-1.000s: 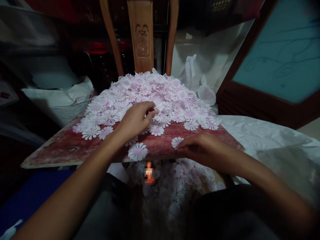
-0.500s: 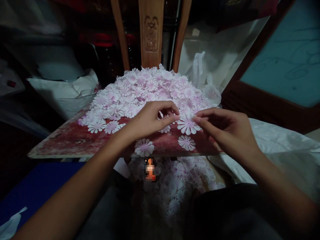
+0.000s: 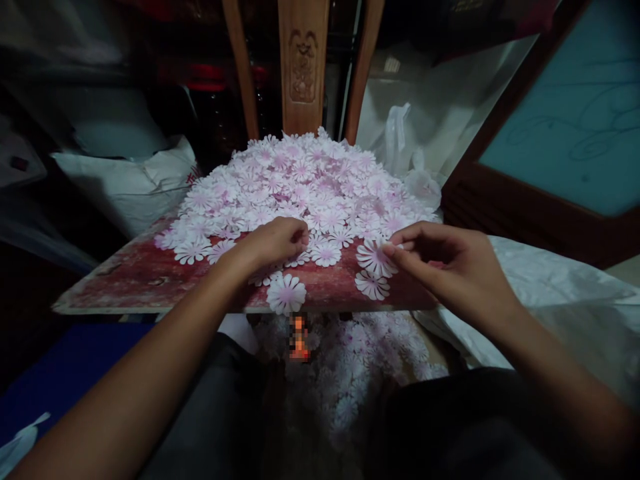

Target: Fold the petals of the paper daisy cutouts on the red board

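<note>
The left hand (image 3: 273, 243) is curling over the near margin of a heap of white-and-pink paper flower cutouts (image 3: 300, 180), with its fingers bearing down on the cutouts; whether it is gripping any is hidden beneath the palm. The right hand (image 3: 440, 257) is standing partly open, with its thumb and forefinger meeting the rim of a loose flower (image 3: 375, 259), though a firm pinch cannot be confirmed. The heap is sitting on a mottled red board (image 3: 100, 287) and is spreading toward its far end, in front of a carved wooden chair back (image 3: 303, 67). A second loose flower (image 3: 373, 285) is lying just nearer, and a third (image 3: 286, 294) is overhanging the board's near edge. More cutouts (image 3: 345, 380) are lying scattered below that edge.

Risks noted: the overhanging flower is liable to drop if either hand brushes it. Pressure from the left hand could push the heap's margin out of place. The thin paper could crease or tear under a tight pinch, and neighbouring cutouts could cling together and lift as one.
</note>
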Demonstrator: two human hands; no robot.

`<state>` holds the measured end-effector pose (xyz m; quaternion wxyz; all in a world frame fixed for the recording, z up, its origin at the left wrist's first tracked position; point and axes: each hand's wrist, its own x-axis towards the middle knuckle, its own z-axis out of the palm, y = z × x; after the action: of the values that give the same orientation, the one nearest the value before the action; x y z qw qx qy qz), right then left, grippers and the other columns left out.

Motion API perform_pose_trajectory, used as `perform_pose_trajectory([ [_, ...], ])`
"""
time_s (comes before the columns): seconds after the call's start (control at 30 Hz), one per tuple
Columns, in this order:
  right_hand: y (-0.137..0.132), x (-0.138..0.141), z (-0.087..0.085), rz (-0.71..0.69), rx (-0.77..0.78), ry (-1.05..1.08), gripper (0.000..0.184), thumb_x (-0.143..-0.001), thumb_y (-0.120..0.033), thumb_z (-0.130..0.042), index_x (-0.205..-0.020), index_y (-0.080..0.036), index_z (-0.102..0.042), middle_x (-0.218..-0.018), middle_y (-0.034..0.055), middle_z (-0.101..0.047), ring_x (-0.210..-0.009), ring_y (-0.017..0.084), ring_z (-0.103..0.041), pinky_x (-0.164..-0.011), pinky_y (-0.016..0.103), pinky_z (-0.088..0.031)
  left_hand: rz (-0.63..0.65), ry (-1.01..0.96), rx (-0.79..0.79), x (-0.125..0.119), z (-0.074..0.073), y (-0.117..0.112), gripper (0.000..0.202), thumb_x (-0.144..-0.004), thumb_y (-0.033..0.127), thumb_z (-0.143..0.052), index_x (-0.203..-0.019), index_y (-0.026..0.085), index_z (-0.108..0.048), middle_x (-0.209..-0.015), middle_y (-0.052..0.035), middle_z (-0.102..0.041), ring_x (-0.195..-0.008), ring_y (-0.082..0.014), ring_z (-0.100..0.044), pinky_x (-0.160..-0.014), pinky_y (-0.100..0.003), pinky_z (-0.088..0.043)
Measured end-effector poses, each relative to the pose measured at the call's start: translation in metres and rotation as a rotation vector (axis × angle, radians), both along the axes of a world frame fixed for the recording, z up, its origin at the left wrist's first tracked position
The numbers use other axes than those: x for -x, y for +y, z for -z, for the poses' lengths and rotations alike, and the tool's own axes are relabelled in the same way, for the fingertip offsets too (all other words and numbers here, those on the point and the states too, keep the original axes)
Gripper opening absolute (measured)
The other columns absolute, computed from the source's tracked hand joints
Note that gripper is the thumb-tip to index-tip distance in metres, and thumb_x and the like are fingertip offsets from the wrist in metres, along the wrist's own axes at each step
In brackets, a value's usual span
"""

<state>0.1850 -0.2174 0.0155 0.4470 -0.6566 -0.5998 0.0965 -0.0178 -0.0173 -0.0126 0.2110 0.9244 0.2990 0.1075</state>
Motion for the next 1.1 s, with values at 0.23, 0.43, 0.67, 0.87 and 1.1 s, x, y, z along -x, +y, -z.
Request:
perform_pose_trajectory([
  [0.23,-0.003,-0.004,0.001,-0.003,0.018,-0.045,0.02,-0.082,-0.038,-0.069,-0.086,-0.019,-0.072,-0.076,0.0022,-0.067,-0.061,0.008,-0.052,-0.052,0.017,-0.037,-0.007,0.012,-0.035,-0.007,0.004,0.001,0.01,-0.078,0.028,-0.06,-0.078,0.017,-0.06,-0.076,-0.0037,-0.062,-0.065,-0.0141,-0.052,-0.06,-0.026,-0.032],
  [0.43,-0.006,-0.007,0.0,0.003,0.03,-0.056,0.018,-0.082,-0.037,-0.069,-0.085,-0.019,-0.072,-0.077,0.0021,-0.068,-0.061,0.008,-0.053,-0.051,0.016,-0.038,-0.007,-0.036,-0.111,-0.012,-0.001,-0.002,0.014,-0.084,0.029,-0.053,-0.08,0.017,-0.058,-0.083,-0.0061,-0.061,-0.074,-0.0161,-0.052,-0.066,-0.028,-0.033],
  [0.67,-0.01,-0.009,-0.001,-0.03,0.042,-0.034,0.017,-0.082,-0.036,-0.07,-0.086,-0.019,-0.072,-0.067,-0.0006,-0.061,-0.056,0.005,-0.048,-0.047,0.014,-0.034,-0.079,-0.214,-0.15,-0.017,-0.009,-0.012,0.008,-0.084,0.025,-0.048,-0.084,0.017,-0.05,-0.082,-0.0035,-0.06,-0.074,-0.0156,-0.052,-0.068,-0.028,-0.034],
  [0.87,-0.017,-0.007,-0.009,-0.199,0.21,-0.023,0.011,-0.079,-0.024,-0.064,-0.073,-0.016,-0.059,-0.06,-0.0031,-0.051,-0.053,0.005,-0.042,-0.046,0.016,-0.03,-0.08,-0.453,-0.128,-0.021,-0.017,-0.021,0.017,-0.077,0.018,-0.058,-0.093,0.016,-0.057,-0.081,-0.0007,-0.063,-0.073,-0.0128,-0.057,-0.066,-0.024,-0.038],
  [1.1,-0.023,-0.005,-0.01,-0.451,0.396,-0.216,0.012,-0.069,-0.012,-0.054,-0.06,-0.016,-0.047,-0.06,-0.004,-0.049,-0.059,0.006,-0.042,-0.053,0.021,-0.03,-0.036,-0.462,-0.007,-0.025,-0.016,-0.024,0.013,-0.078,0.02,-0.066,-0.089,0.014,-0.067,-0.081,-0.0037,-0.07,-0.076,-0.0139,-0.063,-0.065,-0.023,-0.042],
])
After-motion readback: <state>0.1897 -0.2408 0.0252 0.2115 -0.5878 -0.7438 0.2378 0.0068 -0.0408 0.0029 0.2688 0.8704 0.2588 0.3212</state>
